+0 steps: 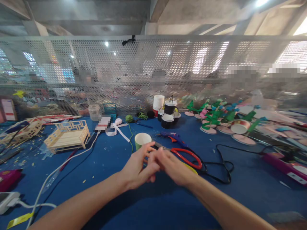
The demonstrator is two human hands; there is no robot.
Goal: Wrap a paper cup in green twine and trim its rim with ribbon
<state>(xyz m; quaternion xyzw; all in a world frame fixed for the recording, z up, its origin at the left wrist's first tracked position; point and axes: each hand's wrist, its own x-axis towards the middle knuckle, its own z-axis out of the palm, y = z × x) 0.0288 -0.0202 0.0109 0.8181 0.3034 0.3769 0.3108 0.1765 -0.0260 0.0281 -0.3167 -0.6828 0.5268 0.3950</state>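
My left hand [137,169] and my right hand [174,166] meet above the blue table, fingertips touching. Both have bent fingers and are closed; whatever may be between them is too small or hidden to make out. Just behind my left fingers stands a paper cup [143,139], white inside and green outside. Scissors [187,157] with red handles lie behind my right hand, their blades partly covered. Beyond them is a blue glue gun [176,139]. A yellow-green edge [192,168] shows from under my right hand, its kind hidden.
On the left are a small wooden bed frame [68,135] and a white cable [64,163]. Small black buckets [167,121] and stacked cups [158,103] stand at the back. Green figures on round bases [211,119] and a purple power strip [285,167] occupy the right.
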